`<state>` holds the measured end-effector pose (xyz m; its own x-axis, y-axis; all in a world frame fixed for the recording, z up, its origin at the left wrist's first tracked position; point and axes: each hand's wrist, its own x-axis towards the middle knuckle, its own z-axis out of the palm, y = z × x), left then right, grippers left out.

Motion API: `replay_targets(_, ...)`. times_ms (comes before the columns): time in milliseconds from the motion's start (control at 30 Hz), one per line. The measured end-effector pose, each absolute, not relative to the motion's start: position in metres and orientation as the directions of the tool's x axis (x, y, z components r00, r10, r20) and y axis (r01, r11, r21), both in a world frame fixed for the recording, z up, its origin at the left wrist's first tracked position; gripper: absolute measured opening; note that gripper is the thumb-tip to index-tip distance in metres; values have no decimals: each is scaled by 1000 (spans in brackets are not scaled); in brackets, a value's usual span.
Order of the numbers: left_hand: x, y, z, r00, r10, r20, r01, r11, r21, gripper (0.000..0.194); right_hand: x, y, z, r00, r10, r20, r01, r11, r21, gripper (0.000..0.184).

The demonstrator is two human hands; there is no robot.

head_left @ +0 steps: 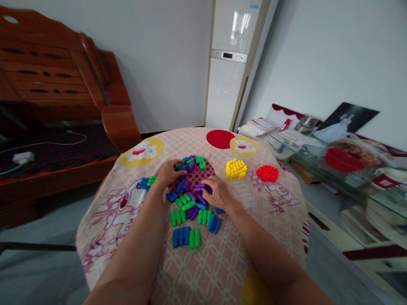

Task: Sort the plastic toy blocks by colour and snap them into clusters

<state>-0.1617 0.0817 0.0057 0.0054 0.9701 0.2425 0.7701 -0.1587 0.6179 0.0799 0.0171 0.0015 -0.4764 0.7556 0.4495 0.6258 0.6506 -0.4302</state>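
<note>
My left hand rests against the far-left pile of green, blue and purple plastic building blocks. Its thumb and fingers are apart around the pile's near edge; the fingertips are partly hidden. Closer to the middle, my right hand has its fingers closed on a purple block. Between my forearms lie loose pieces, among them a green block, a blue block and another green block. A few blue and green blocks sit left of my left wrist.
Right of my right hand stand a cluster of yellow pieces and one of red pieces. A patterned cloth covers the round table. A glass-topped cabinet with clutter is at the right, a wooden bench at the left.
</note>
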Motion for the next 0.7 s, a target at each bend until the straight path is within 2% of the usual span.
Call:
replay_targets(100,-159,83,4,-67,964,257,802,-102,589,45,82,18,3,-461,764,451,679,631,-376,20)
replay_targets(200,-156,82,4,-58,954,293,816,-124,564,41,80,19,4,-467,786,405,715,605,-349,17)
replay_targets(333,-155,82,5,-55,936,348,823,-154,546,42,79,23,6,-423,794,436,712,589,-382,15)
replay_targets(433,-156,82,5,-73,937,342,835,-130,535,39,93,28,10,-260,808,528,684,540,-490,18)
replay_targets(533,-159,81,4,-155,936,316,847,-39,531,40,127,30,16,-38,827,561,689,428,-585,22)
replay_targets(700,-162,81,4,-232,939,253,814,45,579,41,206,14,26,393,754,527,809,-10,-588,30)
